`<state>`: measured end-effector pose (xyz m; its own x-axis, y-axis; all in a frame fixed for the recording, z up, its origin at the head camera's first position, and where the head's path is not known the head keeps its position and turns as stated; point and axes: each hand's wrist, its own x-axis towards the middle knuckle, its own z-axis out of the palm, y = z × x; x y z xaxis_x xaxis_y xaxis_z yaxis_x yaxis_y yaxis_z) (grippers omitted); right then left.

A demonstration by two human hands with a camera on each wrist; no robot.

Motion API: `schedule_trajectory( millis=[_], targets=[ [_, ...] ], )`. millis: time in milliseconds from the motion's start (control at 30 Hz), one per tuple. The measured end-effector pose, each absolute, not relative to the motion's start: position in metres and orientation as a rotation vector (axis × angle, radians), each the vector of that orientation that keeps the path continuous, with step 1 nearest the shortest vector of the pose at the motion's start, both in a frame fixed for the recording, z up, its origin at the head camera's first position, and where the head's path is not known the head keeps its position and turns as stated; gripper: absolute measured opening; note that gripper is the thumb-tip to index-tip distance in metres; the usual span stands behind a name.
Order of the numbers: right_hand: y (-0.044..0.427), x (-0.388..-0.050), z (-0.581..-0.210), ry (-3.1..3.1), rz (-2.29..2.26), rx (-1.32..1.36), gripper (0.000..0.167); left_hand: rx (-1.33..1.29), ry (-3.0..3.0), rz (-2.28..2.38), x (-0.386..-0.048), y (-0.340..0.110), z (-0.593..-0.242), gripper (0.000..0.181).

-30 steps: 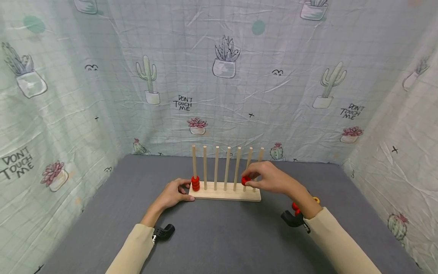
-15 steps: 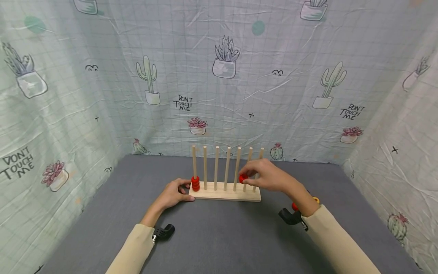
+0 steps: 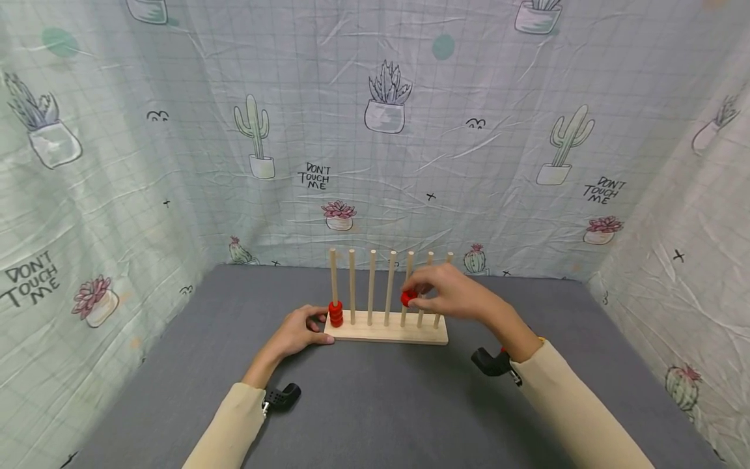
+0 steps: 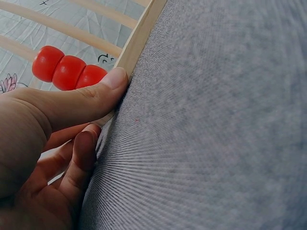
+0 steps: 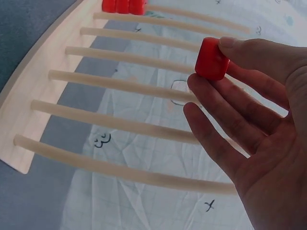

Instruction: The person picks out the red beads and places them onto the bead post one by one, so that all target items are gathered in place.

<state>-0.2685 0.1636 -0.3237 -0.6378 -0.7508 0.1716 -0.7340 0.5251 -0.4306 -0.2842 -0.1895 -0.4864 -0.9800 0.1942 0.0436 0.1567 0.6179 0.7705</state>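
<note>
Head view: my right hand [image 3: 452, 293] pinches a red bead [image 3: 407, 298] beside the pegs [image 3: 372, 286]; I should lift it level, clear above them, while my left hand [image 3: 296, 332] grips the base [image 3: 383, 333] steady.

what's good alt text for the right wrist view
A right hand pinches a glossy red bead, with a pale wooden rack of seven round pegs behind it. Three more red beads sit on the peg at the top of the view.
</note>
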Motion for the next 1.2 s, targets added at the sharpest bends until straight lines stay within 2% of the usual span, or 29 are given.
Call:
schedule_trajectory(
  millis=[1200],
  targets=[
    [0.106,-0.275,-0.286,2.706,-0.612,-1.46,0.02,0.317,2.791,1.323,-0.283,-0.189,-0.486,0.069]
  ],
)
